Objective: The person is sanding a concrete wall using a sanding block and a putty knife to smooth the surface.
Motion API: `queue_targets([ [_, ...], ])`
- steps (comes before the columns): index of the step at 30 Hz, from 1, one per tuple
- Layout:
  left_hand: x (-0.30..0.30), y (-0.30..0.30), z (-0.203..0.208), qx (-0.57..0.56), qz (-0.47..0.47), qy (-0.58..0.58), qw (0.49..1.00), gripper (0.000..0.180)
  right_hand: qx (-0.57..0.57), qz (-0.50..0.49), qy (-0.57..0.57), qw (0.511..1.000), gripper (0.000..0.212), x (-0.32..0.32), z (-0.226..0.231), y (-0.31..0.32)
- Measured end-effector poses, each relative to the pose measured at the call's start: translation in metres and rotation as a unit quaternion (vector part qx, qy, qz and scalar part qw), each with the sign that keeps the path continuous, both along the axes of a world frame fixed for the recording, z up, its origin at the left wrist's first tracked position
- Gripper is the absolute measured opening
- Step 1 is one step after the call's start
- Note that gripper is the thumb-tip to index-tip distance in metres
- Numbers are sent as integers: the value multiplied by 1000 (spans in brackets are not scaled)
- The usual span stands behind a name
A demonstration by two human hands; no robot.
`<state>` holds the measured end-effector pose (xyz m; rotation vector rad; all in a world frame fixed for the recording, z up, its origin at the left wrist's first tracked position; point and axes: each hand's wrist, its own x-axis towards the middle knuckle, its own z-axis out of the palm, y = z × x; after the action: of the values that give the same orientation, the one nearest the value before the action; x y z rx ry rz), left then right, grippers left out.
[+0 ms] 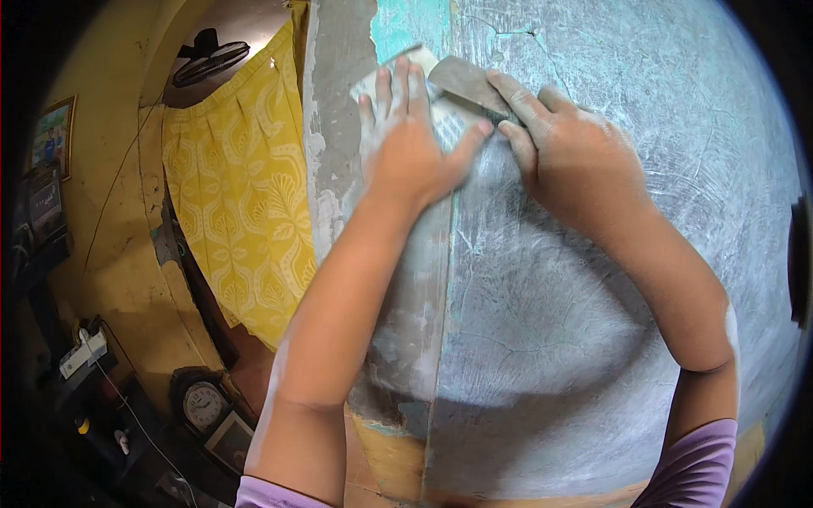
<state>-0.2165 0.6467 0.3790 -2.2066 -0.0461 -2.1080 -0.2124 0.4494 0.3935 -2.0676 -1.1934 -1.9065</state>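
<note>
My left hand (405, 152) lies flat on a sheet of pale sandpaper (450, 118) with printed marks, its fingers stretched out and pressing it against the wall. Beside it, my right hand (584, 157) is closed round a putty knife (466, 82), whose broad grey blade points up and left, overlapping the sheet's upper right part. Most of the knife's handle is hidden in my fingers. Both hands are dusted with pale powder. The plastered wall (542, 339) is grey, with scratched turquoise paint showing through.
A vertical edge (442, 339) runs down the wall below my hands. Left of it hangs a yellow patterned curtain (246, 195) in a doorway, with a dark fan (207, 59) behind. A clock (203, 405), a power strip (83, 354) and cables are at the lower left.
</note>
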Motion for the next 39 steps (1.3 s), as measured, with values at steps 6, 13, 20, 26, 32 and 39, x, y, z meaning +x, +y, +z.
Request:
queue_targets([
  [6,-6,-4,-14,28,12,16,999,104,22,-9,-5,1000,43,5,3,-7],
  [13,2,-10,-26,19,-12,3,1000,106,35,0,1,999,43,-3,0,-8],
  [20,-7,2,16,-21,20,1,1000,107,13,-25,35,999,43,-17,0,-17],
  [26,-10,-9,-40,50,12,12,999,91,28,-20,40,999,43,-19,-9,-31],
  [32,-6,7,-3,53,-29,3,998,62,23,-16,52,998,42,-16,-6,-25],
  [39,5,5,-4,71,-8,-62,996,43,54,30,69,996,41,-10,-13,-36],
])
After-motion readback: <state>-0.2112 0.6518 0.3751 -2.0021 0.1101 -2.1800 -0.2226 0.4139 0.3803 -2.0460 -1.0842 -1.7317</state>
